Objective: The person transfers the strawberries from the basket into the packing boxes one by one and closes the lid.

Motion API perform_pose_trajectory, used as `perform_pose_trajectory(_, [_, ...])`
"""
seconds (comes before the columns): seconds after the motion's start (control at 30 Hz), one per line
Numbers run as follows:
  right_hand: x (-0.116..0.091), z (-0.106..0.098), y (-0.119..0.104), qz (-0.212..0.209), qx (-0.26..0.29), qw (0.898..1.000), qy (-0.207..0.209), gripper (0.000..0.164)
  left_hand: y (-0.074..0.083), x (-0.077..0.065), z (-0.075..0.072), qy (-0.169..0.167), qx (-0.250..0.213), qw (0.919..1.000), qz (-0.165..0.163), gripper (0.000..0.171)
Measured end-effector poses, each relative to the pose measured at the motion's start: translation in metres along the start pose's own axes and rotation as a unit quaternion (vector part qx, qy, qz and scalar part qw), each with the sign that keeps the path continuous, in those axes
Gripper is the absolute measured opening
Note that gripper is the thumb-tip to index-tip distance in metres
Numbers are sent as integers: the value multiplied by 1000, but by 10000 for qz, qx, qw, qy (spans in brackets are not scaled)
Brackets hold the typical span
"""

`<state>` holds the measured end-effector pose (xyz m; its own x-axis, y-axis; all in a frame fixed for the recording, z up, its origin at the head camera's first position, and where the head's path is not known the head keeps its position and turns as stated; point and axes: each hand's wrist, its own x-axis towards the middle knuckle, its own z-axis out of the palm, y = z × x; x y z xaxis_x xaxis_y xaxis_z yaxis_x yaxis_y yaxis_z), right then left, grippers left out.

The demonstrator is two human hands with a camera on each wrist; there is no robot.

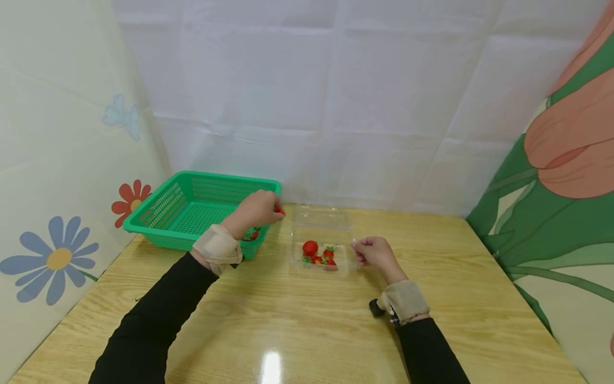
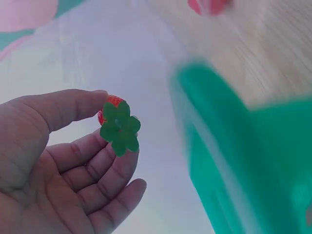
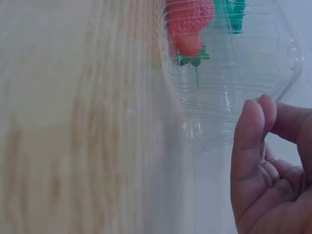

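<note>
My left hand [image 1: 256, 210] is over the right rim of the green basket [image 1: 165, 234]. Between thumb and fingertips it pinches a small red strawberry [image 2: 112, 101], whose green leaf cap [image 2: 120, 127] faces the left wrist camera. To the right stands a clear plastic box [image 1: 320, 232] with its lid raised at the back. Several strawberries [image 1: 310, 248] lie inside it. My right hand [image 1: 376, 253] pinches the box's right edge between thumb and forefinger; the right wrist view shows the fingertips [image 3: 253, 114] together at the rim.
More strawberries [image 1: 251, 233] lie in the basket's right end, partly hidden behind my left wrist. Both containers stand on a wooden table [image 1: 297, 314], close to the white cloth [image 1: 336, 106] at the back. A flowered cloth [image 1: 57, 160] hangs on the left.
</note>
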<state>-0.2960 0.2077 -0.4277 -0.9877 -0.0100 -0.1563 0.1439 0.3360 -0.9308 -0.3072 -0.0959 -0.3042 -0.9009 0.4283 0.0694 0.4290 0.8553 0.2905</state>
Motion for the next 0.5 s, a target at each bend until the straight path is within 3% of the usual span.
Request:
perform_pose_trajectory(0.27, [-2,-1,1,-79,-51,10000,-3,30,39,20,39,-131,129,9982,576,17])
perform_pose_trajectory(0.5, [-3,-2,2,-72,-40,10000,54,28,67,34,71,-476,54,9970,605,17])
